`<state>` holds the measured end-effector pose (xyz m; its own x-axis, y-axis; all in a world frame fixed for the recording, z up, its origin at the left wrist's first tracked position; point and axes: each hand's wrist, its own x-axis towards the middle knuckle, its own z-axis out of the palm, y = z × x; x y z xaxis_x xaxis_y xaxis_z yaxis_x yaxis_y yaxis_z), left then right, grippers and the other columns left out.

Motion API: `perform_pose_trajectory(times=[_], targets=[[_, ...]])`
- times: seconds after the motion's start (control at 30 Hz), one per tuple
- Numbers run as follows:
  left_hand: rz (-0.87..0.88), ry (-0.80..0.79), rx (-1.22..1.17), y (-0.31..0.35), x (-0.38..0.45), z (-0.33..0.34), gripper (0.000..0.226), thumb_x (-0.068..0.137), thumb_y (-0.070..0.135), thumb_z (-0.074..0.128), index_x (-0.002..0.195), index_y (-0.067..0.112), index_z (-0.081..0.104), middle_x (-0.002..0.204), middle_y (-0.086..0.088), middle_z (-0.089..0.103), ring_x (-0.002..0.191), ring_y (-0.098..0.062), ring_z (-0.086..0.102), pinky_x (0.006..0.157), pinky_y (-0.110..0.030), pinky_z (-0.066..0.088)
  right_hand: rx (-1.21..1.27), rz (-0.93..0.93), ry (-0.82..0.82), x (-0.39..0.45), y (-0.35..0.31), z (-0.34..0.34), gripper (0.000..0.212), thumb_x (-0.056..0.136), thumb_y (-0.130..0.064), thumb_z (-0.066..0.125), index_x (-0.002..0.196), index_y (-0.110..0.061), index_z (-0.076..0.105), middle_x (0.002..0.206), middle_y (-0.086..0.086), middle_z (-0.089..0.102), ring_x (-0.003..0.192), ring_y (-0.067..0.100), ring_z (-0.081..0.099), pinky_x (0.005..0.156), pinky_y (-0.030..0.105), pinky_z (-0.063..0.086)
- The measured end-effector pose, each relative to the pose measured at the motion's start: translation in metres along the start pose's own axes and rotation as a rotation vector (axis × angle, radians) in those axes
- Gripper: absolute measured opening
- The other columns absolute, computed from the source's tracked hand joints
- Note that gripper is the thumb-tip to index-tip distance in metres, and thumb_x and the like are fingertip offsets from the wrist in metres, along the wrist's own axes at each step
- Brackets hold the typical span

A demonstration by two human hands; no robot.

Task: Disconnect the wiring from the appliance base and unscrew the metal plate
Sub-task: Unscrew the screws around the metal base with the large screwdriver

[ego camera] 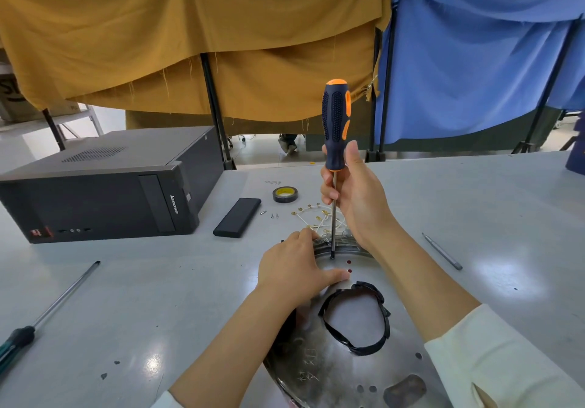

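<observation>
Far left on the grey table [133, 297]: a green-handled screwdriver [47, 312] lying diagonally, untouched. Behind it a black Lenovo computer case [104, 186] on its side. Moving right, a flat black box [237, 217], a few loose screws [274, 216], a roll of black tape [285, 194]. Centre: the round metal plate [342, 360] of the appliance base lies flat at the near table edge (central opening ringed with black tape). Left hand [294, 268] lies on the plate's left side, fingers stretched forward and together, thumb lying across the metal near two small red holes. White wires with brass terminals [316, 217] lie spread just beyond the plate's far rim. Right hand [354, 195] grips the orange-black screwdriver [335, 123] at the bottom of the handle, fingers curled round handle and shaft, thumb up; tool stands upright, tip on the plate near its far rim. Cream sleeve [506, 360] on the right arm. Far right: a thin grey pen-like tool [442, 251] lying on the table, well apart.
</observation>
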<state>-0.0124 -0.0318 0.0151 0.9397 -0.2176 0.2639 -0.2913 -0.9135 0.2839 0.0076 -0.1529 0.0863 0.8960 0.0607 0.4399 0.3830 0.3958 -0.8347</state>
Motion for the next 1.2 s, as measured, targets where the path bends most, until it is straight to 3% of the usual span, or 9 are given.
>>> perform_pose_trajectory(times=[0.17,0.37,0.57,0.67,0.8,0.9,1.0,1.13,1.2], targets=[[0.010,-0.004,0.029,0.0003,0.0011,0.0003,0.079,0.064,0.080,0.055,0.121,0.026,0.042,0.121,0.008,0.055,0.107,-0.018,0.055,0.073,-0.027,0.034,-0.071,-0.029,0.052,0.0000,0.0015,-0.0005,0.025,0.091,-0.028,0.060,0.105,-0.013,0.044,0.066,-0.002,0.046,0.050,0.011,0.036,0.053,0.023,0.038],[0.030,0.000,0.029,0.0001,0.0024,0.0003,0.080,0.066,0.078,0.056,0.122,0.023,0.042,0.124,0.008,0.050,0.110,-0.018,0.054,0.075,-0.026,0.033,-0.079,-0.025,0.000,-0.0013,0.0018,-0.0008,0.029,0.098,-0.039,0.042,0.105,-0.013,0.054,0.066,-0.006,0.051,0.050,0.009,0.040,0.054,0.023,0.037],[0.043,-0.003,0.047,-0.0001,0.0028,0.0005,0.081,0.066,0.078,0.056,0.122,0.021,0.042,0.122,0.006,0.047,0.107,-0.019,0.054,0.073,-0.026,0.032,-0.050,-0.022,0.044,-0.0002,0.0010,-0.0003,0.030,0.088,-0.035,0.060,0.104,-0.015,0.044,0.065,-0.004,0.047,0.049,0.010,0.034,0.051,0.023,0.036],[0.046,-0.005,0.048,-0.0001,0.0033,0.0006,0.081,0.066,0.078,0.055,0.122,0.021,0.042,0.122,0.006,0.047,0.108,-0.020,0.054,0.074,-0.027,0.034,-0.073,-0.020,0.017,-0.0003,0.0032,-0.0009,0.025,0.092,-0.039,0.050,0.101,-0.016,0.049,0.065,-0.006,0.050,0.049,0.010,0.039,0.054,0.023,0.039],[0.041,-0.008,0.053,-0.0005,0.0033,0.0009,0.081,0.066,0.078,0.056,0.122,0.021,0.042,0.123,0.006,0.047,0.108,-0.021,0.054,0.076,-0.028,0.035,-0.006,0.025,-0.026,0.0014,0.0041,-0.0010,0.045,0.099,-0.046,0.034,0.112,-0.008,0.055,0.065,-0.006,0.047,0.051,0.008,0.034,0.051,0.023,0.033],[0.041,-0.002,0.057,-0.0005,0.0033,0.0010,0.081,0.066,0.078,0.056,0.122,0.021,0.042,0.122,0.006,0.048,0.107,-0.020,0.055,0.075,-0.027,0.034,-0.008,0.026,-0.027,0.0019,0.0035,-0.0003,0.041,0.092,-0.051,0.045,0.105,-0.012,0.047,0.064,-0.007,0.045,0.050,0.008,0.031,0.049,0.022,0.030],[0.040,0.002,0.057,-0.0003,0.0037,0.0010,0.082,0.065,0.079,0.056,0.122,0.021,0.042,0.122,0.006,0.048,0.107,-0.020,0.055,0.074,-0.027,0.034,-0.054,-0.016,0.032,0.0013,0.0041,-0.0010,0.037,0.084,-0.043,0.059,0.102,-0.015,0.043,0.061,-0.010,0.045,0.048,0.007,0.031,0.048,0.020,0.033],[0.037,0.003,0.050,-0.0008,0.0038,0.0012,0.081,0.065,0.079,0.056,0.121,0.022,0.042,0.122,0.007,0.048,0.107,-0.020,0.055,0.074,-0.027,0.033,-0.020,-0.018,-0.005,0.0018,0.0057,-0.0026,0.028,0.093,-0.043,0.047,0.100,-0.016,0.048,0.065,-0.007,0.047,0.050,0.008,0.034,0.049,0.021,0.033],[0.037,0.004,0.049,-0.0010,0.0040,0.0013,0.081,0.065,0.079,0.056,0.121,0.022,0.042,0.122,0.007,0.048,0.107,-0.020,0.055,0.074,-0.027,0.033,-0.019,0.002,-0.019,0.0020,0.0053,-0.0022,0.038,0.096,-0.047,0.039,0.104,-0.013,0.055,0.066,-0.006,0.046,0.051,0.007,0.034,0.050,0.023,0.032]])
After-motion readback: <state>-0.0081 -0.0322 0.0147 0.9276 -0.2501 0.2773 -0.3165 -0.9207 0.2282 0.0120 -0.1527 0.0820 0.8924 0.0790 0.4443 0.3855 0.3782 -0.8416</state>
